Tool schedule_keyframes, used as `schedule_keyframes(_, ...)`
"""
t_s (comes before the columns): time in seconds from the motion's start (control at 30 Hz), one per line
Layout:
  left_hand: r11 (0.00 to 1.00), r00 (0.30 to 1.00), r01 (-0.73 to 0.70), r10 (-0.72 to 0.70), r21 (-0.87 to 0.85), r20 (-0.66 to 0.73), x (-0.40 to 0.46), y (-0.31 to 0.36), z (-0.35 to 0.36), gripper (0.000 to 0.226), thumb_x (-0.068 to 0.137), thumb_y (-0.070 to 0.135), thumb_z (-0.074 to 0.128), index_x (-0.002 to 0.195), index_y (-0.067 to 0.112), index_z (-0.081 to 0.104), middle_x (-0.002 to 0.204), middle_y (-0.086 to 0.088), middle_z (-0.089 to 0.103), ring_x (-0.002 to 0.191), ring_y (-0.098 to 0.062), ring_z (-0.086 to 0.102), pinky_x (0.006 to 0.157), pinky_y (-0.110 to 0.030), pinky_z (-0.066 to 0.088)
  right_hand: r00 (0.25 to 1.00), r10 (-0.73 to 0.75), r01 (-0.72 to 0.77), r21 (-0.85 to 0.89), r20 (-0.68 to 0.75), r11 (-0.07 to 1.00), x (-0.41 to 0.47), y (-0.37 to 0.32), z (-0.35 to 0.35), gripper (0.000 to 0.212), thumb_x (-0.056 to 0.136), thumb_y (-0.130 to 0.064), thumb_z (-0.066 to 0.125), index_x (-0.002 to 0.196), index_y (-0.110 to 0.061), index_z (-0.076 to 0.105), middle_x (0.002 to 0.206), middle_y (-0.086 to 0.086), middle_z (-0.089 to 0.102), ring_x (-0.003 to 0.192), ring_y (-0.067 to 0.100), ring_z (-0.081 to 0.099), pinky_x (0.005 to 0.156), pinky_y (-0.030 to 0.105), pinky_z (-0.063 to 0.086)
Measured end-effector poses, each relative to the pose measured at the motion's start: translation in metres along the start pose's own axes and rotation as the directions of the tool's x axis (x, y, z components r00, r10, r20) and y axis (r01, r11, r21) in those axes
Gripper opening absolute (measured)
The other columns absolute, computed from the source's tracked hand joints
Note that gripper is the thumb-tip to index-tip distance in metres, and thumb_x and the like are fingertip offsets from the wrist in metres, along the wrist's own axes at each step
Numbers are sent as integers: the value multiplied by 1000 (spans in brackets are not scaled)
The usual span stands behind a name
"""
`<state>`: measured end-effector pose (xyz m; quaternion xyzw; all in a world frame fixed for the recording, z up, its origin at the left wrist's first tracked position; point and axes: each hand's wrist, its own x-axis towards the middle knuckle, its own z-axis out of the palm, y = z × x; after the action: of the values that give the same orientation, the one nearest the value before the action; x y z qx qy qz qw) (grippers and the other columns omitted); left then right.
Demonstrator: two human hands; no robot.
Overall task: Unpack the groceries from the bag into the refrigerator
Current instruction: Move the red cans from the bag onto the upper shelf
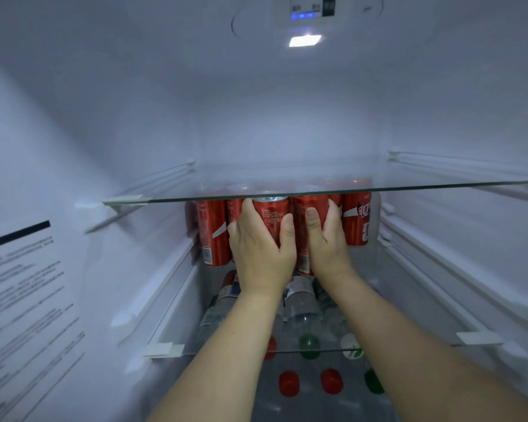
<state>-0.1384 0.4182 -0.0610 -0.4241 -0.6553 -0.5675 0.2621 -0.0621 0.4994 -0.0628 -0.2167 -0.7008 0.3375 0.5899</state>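
Observation:
Both my arms reach into the open refrigerator, onto its middle glass shelf (476, 339). My left hand (261, 248) grips an upright red soda can (271, 213), fingers on its left side and thumb on its right. My right hand (326, 239) grips a second red can (307, 200) just to the right, thumb on the front. More red cans stand around them: one at the left (212, 236), one at the right (358, 220), others behind. The bag is out of view.
An upper glass shelf (153, 200) runs just above the can tops. Below the middle shelf lie several clear bottles (302, 306) with red (288, 382) and green caps (309, 345). A label with text (22, 287) is on the left wall; a lamp (304, 41) is on the ceiling.

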Motion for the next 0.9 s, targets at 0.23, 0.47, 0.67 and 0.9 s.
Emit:
schedule_keyframes(0.23,976,981,37,-76,213,181,-5,-4,8,81,89,31,59,152,4,16,139,-16,32,126,-33,34,110,-44,29,997,73,-65,-243,24,968,4,7,3,67,99,-51,31,150,-9,22,135,7,28,129,19,26,113,31,20)
schedule_keyframes(0.47,979,986,41,-73,197,153,-4,-6,12,58,86,15,64,136,4,36,127,-16,44,118,-31,43,102,-39,38,993,99,-79,-293,56,953,8,15,6,60,103,-36,34,154,-13,15,133,8,27,127,22,25,108,28,17)
schedule_keyframes(0.67,971,972,36,-88,235,216,-3,-9,13,16,89,8,58,100,9,46,105,-7,49,98,-22,49,83,-33,46,989,102,-56,-362,109,930,9,18,9,62,103,-29,35,156,-17,4,141,9,21,129,25,22,110,36,21)
schedule_keyframes(0.9,973,975,32,-82,230,209,-3,-9,13,17,88,10,58,101,10,47,106,-5,49,97,-19,49,82,-27,42,987,119,-73,-362,105,929,9,18,8,63,103,-28,37,156,-19,4,143,10,21,130,27,23,111,39,22)
